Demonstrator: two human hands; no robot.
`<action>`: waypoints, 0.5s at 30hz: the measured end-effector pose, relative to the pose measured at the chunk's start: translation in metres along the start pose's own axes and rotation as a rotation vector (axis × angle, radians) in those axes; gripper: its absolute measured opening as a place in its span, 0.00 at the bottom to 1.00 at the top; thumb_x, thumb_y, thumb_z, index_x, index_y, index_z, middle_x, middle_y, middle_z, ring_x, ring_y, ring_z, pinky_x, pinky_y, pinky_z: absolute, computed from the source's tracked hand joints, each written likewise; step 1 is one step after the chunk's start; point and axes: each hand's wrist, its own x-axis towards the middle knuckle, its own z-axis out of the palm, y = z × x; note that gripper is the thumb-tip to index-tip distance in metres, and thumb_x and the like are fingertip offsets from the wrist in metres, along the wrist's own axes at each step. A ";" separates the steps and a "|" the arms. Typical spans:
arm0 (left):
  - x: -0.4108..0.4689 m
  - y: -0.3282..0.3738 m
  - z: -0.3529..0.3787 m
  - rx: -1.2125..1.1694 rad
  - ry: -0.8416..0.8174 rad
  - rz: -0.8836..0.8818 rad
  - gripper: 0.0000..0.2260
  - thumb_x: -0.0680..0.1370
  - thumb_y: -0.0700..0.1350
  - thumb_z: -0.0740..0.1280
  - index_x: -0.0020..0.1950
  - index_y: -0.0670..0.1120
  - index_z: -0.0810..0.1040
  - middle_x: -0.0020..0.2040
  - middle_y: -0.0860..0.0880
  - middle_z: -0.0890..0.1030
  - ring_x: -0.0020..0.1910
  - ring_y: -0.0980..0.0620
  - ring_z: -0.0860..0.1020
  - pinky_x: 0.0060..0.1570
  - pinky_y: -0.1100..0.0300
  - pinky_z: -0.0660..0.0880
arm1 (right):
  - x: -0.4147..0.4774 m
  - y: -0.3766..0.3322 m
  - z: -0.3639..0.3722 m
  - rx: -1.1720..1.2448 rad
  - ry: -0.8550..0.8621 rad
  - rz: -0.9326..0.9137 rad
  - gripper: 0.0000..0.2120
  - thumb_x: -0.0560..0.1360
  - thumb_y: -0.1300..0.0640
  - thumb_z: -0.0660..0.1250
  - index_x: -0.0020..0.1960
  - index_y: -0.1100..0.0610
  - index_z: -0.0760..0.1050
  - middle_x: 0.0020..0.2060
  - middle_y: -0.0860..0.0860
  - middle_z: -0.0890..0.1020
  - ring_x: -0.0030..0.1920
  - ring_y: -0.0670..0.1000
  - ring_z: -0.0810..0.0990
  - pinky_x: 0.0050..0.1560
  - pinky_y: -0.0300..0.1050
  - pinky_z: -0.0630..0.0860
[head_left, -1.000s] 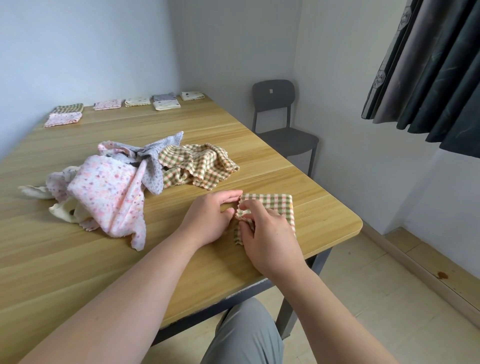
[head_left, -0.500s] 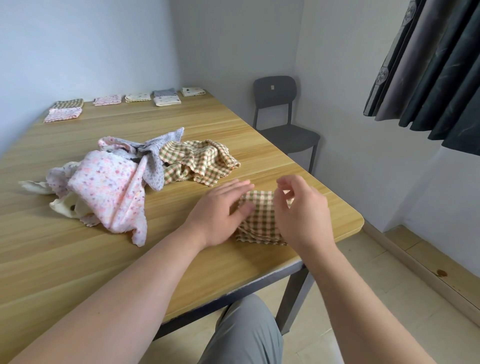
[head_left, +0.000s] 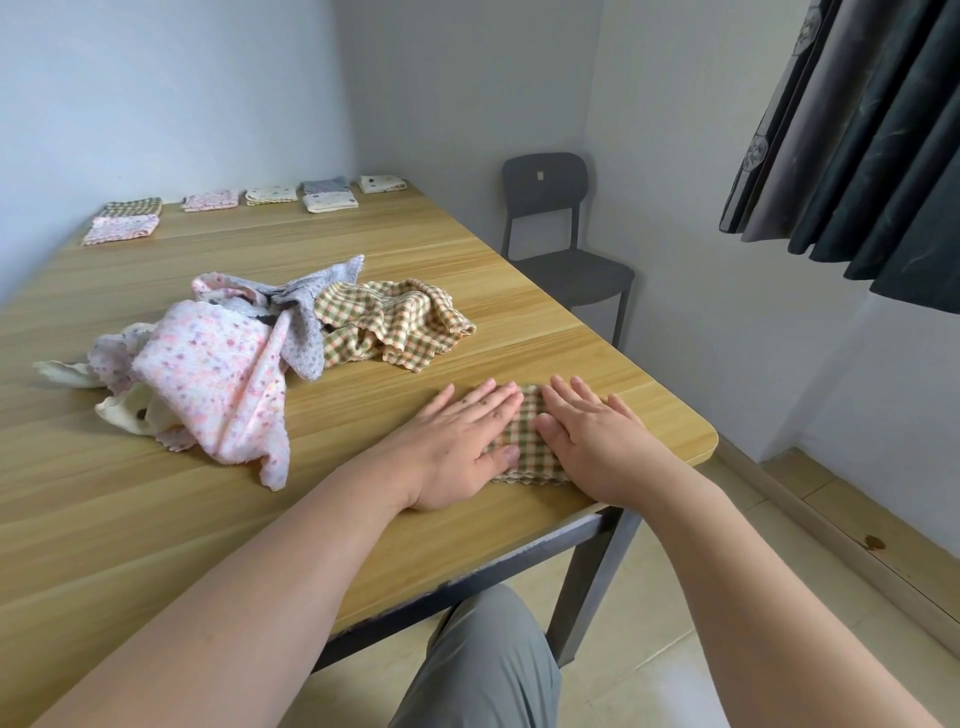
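Observation:
A folded green-and-orange checked cloth (head_left: 525, 441) lies near the front right corner of the wooden table (head_left: 363, 249). My left hand (head_left: 457, 441) lies flat on its left part, fingers straight. My right hand (head_left: 592, 436) presses flat on its right part, fingers straight. Only a strip of the cloth shows between the two hands. An unfolded checked cloth (head_left: 395, 325) lies crumpled behind it.
A heap of loose cloths, pink floral (head_left: 218, 374), grey (head_left: 306, 317) and cream (head_left: 130, 415), sits left of centre. Several folded cloths (head_left: 213, 200) line the table's far edge. A dark chair (head_left: 561, 234) stands beyond the right side. Dark curtains (head_left: 857, 130) hang at the upper right.
My right hand had lifted off the cloth with curled fingers; it has come down flat on it. My left hand has spread flat too. The cloth is now folded smaller.

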 end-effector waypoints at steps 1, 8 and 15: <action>0.000 0.000 0.000 -0.003 -0.005 -0.001 0.29 0.85 0.61 0.43 0.82 0.54 0.35 0.80 0.60 0.33 0.77 0.63 0.31 0.79 0.51 0.34 | -0.002 0.001 0.000 -0.006 -0.007 0.010 0.28 0.85 0.42 0.40 0.83 0.50 0.46 0.82 0.45 0.46 0.81 0.47 0.40 0.80 0.53 0.40; -0.001 -0.001 -0.002 -0.092 0.017 -0.003 0.28 0.86 0.59 0.46 0.82 0.54 0.38 0.80 0.61 0.37 0.78 0.64 0.34 0.79 0.53 0.36 | -0.013 -0.002 0.001 -0.017 -0.008 0.041 0.28 0.85 0.42 0.39 0.83 0.49 0.44 0.82 0.44 0.44 0.81 0.46 0.38 0.79 0.54 0.36; -0.004 -0.004 -0.003 -0.211 0.085 -0.049 0.24 0.87 0.53 0.44 0.83 0.53 0.45 0.81 0.61 0.43 0.79 0.64 0.39 0.80 0.53 0.38 | -0.023 -0.006 0.002 -0.024 -0.011 0.062 0.28 0.85 0.42 0.39 0.83 0.49 0.44 0.82 0.44 0.43 0.80 0.47 0.37 0.79 0.56 0.35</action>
